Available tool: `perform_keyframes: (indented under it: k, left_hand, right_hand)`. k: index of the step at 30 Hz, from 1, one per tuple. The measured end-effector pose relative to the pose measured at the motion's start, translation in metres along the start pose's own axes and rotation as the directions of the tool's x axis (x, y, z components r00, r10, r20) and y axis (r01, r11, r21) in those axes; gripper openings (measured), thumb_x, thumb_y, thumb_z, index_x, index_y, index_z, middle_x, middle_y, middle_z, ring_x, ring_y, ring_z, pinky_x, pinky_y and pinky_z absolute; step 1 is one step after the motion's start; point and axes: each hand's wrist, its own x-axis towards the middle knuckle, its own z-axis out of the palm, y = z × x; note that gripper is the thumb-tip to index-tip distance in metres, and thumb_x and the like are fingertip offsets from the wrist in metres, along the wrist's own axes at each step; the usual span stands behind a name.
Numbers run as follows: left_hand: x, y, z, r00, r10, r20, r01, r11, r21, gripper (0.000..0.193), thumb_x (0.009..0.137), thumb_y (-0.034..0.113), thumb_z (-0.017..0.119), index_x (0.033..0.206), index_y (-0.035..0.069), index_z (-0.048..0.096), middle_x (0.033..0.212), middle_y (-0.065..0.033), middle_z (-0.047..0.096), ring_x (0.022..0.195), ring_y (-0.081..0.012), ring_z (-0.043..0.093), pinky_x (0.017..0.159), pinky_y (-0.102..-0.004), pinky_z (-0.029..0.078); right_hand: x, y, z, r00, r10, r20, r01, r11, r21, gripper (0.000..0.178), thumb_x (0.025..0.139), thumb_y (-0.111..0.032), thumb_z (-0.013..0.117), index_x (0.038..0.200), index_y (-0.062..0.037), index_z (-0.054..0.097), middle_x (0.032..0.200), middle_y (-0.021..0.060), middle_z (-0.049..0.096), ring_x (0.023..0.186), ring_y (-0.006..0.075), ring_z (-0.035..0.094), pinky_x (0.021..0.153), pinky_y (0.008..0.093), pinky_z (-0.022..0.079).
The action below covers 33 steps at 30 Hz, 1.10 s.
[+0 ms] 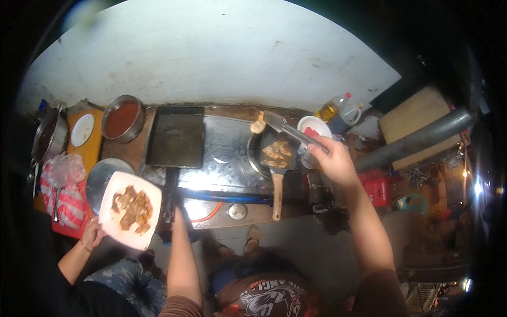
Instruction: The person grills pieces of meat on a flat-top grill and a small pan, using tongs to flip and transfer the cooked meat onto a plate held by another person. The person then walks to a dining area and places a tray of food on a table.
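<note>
My right hand (335,160) grips metal tongs (296,133), whose tips pinch a browned piece of meat (257,126) in the air. Below it, several browned meat pieces (277,150) lie in a dark pan (290,158) with a wooden handle (277,196). My left hand (177,215) is at the black handle (171,190) of a dark square pan (176,138); shadow and the handle hide its fingers. At the left, another person's hand (92,235) holds a pale square plate (109,213) of cooked meat (133,208).
Both pans sit on a shiny stove (227,140) against a pale wall. Left are a pot of red sauce (122,120), a round metal lid (100,177) and a red-striped bag (66,198). Right stand a white bowl (305,122), an oil bottle (334,107) and a thick dark pipe (417,138).
</note>
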Motion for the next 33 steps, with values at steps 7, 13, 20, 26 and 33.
perform_keyframes:
  k: [7,13,20,26,33]
  left_hand:
    - [0.032,-0.01,0.014,0.98,0.19,-0.063,-0.154,0.918,0.366,0.034,0.093,0.029,0.064,0.111,0.0,0.06,0.104,-0.0135,0.065,0.092,-0.0269,0.06,0.079,-0.0379,0.047]
    - [0.004,-0.01,-0.012,0.952,0.3,0.063,-0.295,0.841,0.454,0.042,0.093,0.03,0.064,0.12,-0.001,0.06,0.115,-0.0191,0.065,0.103,-0.0355,0.061,0.087,-0.0425,0.048]
    - [-0.125,0.019,-0.086,0.847,0.517,0.125,-0.514,0.738,0.437,0.026,0.089,0.014,0.063,0.108,-0.003,0.057,0.1,-0.0211,0.061,0.097,-0.0383,0.058,0.086,-0.0435,0.046]
    - [-0.239,-0.066,-0.205,0.982,0.007,0.186,-0.116,0.805,0.582,0.017,0.082,0.009,0.065,0.092,0.001,0.054,0.077,-0.0128,0.055,0.074,-0.0305,0.058,0.07,-0.0401,0.048]
    - [-0.344,-0.113,-0.257,0.7,-0.705,0.115,0.559,0.641,0.526,0.021,0.09,0.024,0.063,0.088,0.006,0.054,0.068,-0.0044,0.055,0.054,-0.0177,0.054,0.044,-0.0321,0.042]
  right_hand:
    - [0.017,0.07,0.005,0.977,0.212,0.027,-0.213,0.976,0.041,0.036,0.088,-0.028,0.063,0.108,0.0021,0.068,0.09,0.0219,0.069,0.085,0.0307,0.068,0.078,0.039,0.05]
    - [0.054,0.117,0.035,0.948,0.297,0.117,-0.303,0.953,0.035,0.038,0.086,-0.03,0.065,0.107,0.0011,0.069,0.092,0.024,0.069,0.088,0.0342,0.068,0.081,0.0405,0.05]
    - [0.072,0.134,0.031,0.945,0.313,0.091,-0.313,0.95,-0.012,0.038,0.086,-0.032,0.066,0.106,0.0003,0.069,0.094,0.0233,0.069,0.092,0.0364,0.068,0.082,0.0426,0.05]
    - [0.055,0.129,0.014,0.979,0.184,0.086,-0.137,0.91,-0.39,0.032,0.09,-0.034,0.061,0.109,-0.0095,0.067,0.09,0.0212,0.07,0.09,0.0389,0.067,0.081,0.0487,0.052]
    - [0.065,0.142,0.019,0.983,0.115,0.143,-0.052,0.921,-0.386,0.031,0.088,-0.028,0.063,0.111,-0.0078,0.068,0.09,0.0219,0.07,0.089,0.0392,0.067,0.081,0.0497,0.051]
